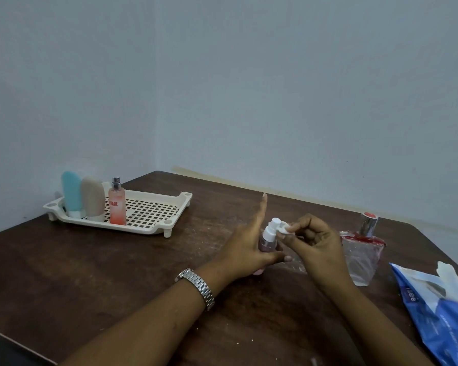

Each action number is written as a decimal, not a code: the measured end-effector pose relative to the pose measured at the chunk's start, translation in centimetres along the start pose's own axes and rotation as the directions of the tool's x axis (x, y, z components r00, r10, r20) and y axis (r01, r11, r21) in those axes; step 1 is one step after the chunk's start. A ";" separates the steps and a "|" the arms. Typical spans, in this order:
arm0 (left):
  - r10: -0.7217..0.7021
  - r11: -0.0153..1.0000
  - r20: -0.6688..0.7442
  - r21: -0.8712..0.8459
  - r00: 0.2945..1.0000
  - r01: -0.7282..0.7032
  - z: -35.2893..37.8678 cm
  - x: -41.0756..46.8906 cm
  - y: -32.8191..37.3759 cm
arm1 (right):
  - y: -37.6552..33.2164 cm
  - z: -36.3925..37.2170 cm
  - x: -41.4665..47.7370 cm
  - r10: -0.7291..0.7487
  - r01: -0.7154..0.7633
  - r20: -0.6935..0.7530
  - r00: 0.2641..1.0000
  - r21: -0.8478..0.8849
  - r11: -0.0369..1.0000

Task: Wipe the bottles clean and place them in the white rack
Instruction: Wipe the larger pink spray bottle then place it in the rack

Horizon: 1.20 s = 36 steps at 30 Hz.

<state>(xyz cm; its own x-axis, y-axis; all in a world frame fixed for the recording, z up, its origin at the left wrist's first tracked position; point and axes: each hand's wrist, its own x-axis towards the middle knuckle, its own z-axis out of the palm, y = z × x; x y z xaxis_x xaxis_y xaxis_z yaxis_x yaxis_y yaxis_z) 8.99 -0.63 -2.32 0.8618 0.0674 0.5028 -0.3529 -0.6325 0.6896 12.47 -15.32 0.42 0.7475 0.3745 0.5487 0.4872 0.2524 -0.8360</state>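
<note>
A small pink spray bottle (268, 243) with a white pump top is gripped in my left hand (249, 247); the index finger sticks out straight while the thumb and other fingers wrap its body. My right hand (312, 244) pinches a small white wipe (286, 229) against the pump head. The white rack (154, 210) sits at the back left and holds a blue tube (71, 192), a beige tube (92, 198) and a pink spray bottle (117, 204), all upright. A clear square perfume bottle (362, 254) with a silver and red cap stands to the right of my hands.
A blue and white wipes packet (439, 310) lies at the table's right edge, a white sheet sticking out of it. The dark wooden table (117, 273) meets grey walls behind. A metal watch (198, 286) is on my left wrist.
</note>
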 end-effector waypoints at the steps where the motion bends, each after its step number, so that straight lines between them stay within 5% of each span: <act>1: -0.005 1.000 -0.005 -0.004 1.000 0.005 0.1 0.0 0.0 | 0.1 0.0 0.0 -0.010 0.010 -0.012 1.000 -0.009 1.000; 6: -0.052 0.998 -0.080 -0.048 0.995 0.049 0.2 0.2 -0.4 | 0.9 0.7 -0.9 -0.211 0.205 0.011 0.977 -0.304 0.930; 12: -0.041 0.999 -0.083 -0.003 0.996 0.041 0.3 0.0 -0.3 | 1.4 0.4 -0.7 -0.523 0.583 0.343 0.780 -0.703 0.408; 15: 0.042 0.992 -0.077 0.119 0.996 -0.033 0.4 -0.2 -0.1 | 0.7 0.3 -0.7 -0.526 0.601 0.421 0.739 -0.765 0.231; 17: 0.118 0.967 -0.049 0.231 0.992 -0.103 0.6 -0.5 0.2 | 0.3 0.4 -0.5 -0.476 0.520 0.399 0.784 -0.841 0.151; 20: 0.217 0.913 -0.034 0.361 0.975 -0.191 0.8 -0.8 1.1 | 0.1 0.1 -0.2 -0.314 0.310 0.224 0.922 -0.916 0.255; 23: 0.278 0.866 -0.070 0.450 0.958 -0.218 1.0 -0.7 1.3 | 0.3 -0.4 -0.2 -0.239 0.230 0.147 0.960 -0.898 0.376; 27: 0.226 0.873 -0.092 0.461 0.970 -0.160 0.6 -0.6 1.2 | 0.3 0.0 -0.4 -0.265 0.316 0.219 0.939 -0.854 0.414; 36: -0.029 0.990 -0.179 0.129 0.983 0.052 -0.4 0.2 -0.3 | 0.8 0.0 -0.5 -0.448 0.600 0.478 0.755 -0.781 0.177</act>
<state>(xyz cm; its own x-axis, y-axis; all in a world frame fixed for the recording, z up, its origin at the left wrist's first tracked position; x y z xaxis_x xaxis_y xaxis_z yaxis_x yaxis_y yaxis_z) 9.11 -0.13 -2.19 0.7922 0.2228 0.5681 -0.2573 -0.7222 0.6420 12.51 -15.30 -0.49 0.1299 0.5965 0.7921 0.8867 -0.4274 0.1765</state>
